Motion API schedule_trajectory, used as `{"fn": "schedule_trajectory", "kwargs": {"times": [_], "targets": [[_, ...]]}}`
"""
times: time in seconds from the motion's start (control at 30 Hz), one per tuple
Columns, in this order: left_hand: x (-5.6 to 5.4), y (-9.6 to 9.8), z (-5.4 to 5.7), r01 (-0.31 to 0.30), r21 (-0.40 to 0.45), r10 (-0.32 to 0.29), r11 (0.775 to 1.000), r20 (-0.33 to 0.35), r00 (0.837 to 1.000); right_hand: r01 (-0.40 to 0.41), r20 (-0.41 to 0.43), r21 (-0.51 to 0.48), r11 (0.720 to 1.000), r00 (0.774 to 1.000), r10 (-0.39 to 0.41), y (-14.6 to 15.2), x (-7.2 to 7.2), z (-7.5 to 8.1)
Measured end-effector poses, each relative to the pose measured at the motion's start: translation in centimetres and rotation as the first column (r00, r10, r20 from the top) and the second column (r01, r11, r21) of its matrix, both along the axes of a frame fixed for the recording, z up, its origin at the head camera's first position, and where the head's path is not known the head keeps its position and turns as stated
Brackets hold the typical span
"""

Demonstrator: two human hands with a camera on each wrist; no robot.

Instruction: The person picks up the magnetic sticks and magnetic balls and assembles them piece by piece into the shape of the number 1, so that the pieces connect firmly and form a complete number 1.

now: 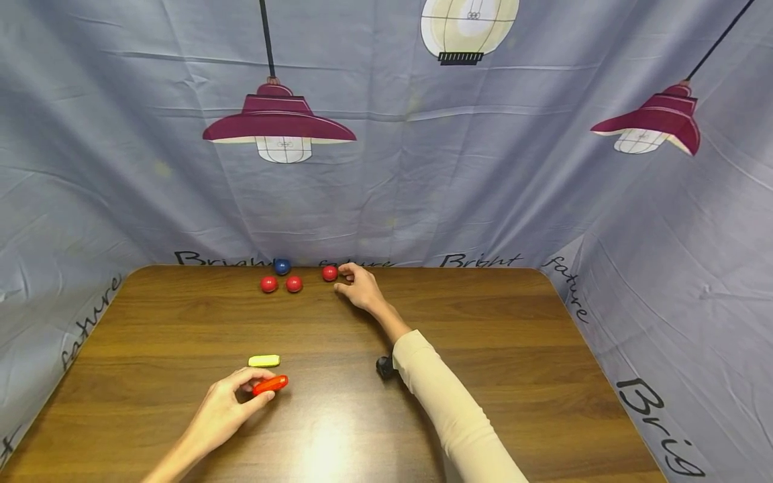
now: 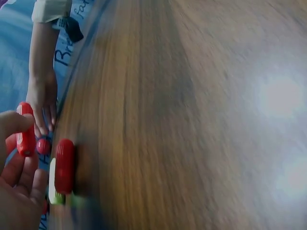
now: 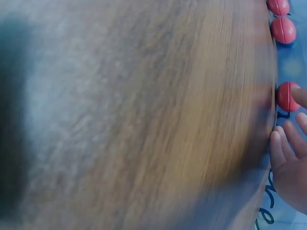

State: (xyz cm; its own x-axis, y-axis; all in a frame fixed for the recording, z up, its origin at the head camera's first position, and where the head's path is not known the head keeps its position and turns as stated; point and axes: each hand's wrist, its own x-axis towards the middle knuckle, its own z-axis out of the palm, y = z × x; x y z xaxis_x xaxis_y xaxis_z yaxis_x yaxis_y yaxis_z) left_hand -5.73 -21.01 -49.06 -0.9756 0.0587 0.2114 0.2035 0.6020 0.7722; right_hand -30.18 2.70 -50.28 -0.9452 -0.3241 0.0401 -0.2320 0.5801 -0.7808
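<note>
My left hand [image 1: 226,406] pinches a short red oblong piece [image 1: 270,384] with rounded ends between thumb and fingers, above the table. Just beyond it lies a yellow oblong piece [image 1: 264,361] of similar size. The left wrist view shows the held red piece [image 2: 26,129] and a second red piece [image 2: 64,166] beside a pale greenish one [image 2: 53,182]. At the far edge, my right hand [image 1: 362,288] reaches out with spread fingers beside a red ball [image 1: 329,273]. In the right wrist view a fingertip overlaps this ball [image 3: 286,97]; I cannot tell whether it touches.
Left of that ball, two more red balls [image 1: 268,284] sit in front of a blue ball [image 1: 282,267] by the table's back edge. A small black object [image 1: 384,367] lies beside the right sleeve [image 1: 447,402]. A printed curtain [image 1: 386,168] surrounds the wooden table [image 1: 513,335].
</note>
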Motion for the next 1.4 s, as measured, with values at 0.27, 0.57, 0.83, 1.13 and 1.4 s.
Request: {"fn": "schedule_trajectory", "kwargs": {"times": [0.27, 0.57, 0.83, 1.13, 1.4], "targets": [[-1.2, 1.3, 0.7, -0.046, 0.050, 0.039, 0.998, 0.128, 0.991, 0.020, -0.001, 0.003, 1.000, 1.000, -0.020, -0.4, -0.5, -0.4], [-3.0, 2.1, 1.7, -0.034, 0.124, 0.007, 0.992, 0.210, 0.978, 0.034, 0.010, 0.028, 0.999, 0.999, -0.034, -0.7, -1.1, -0.5], [-4.2, 2.5, 1.8, -0.131, 0.248, 0.040, 0.960, 0.341, 0.939, 0.026, 0.000, 0.058, 0.998, 1.000, -0.026, -1.3, -1.4, -0.6], [-5.1, 2.9, 1.8, -0.164, 0.318, 0.030, 0.934, 0.387, 0.921, 0.045, -0.003, 0.094, 0.995, 0.999, -0.045, -1.9, -1.6, -0.6], [-6.1, 3.3, 1.4, -0.129, 0.294, 0.027, 0.947, 0.330, 0.944, 0.054, 0.006, 0.094, 0.994, 0.998, -0.055, -2.1, -1.7, -0.6]]}}
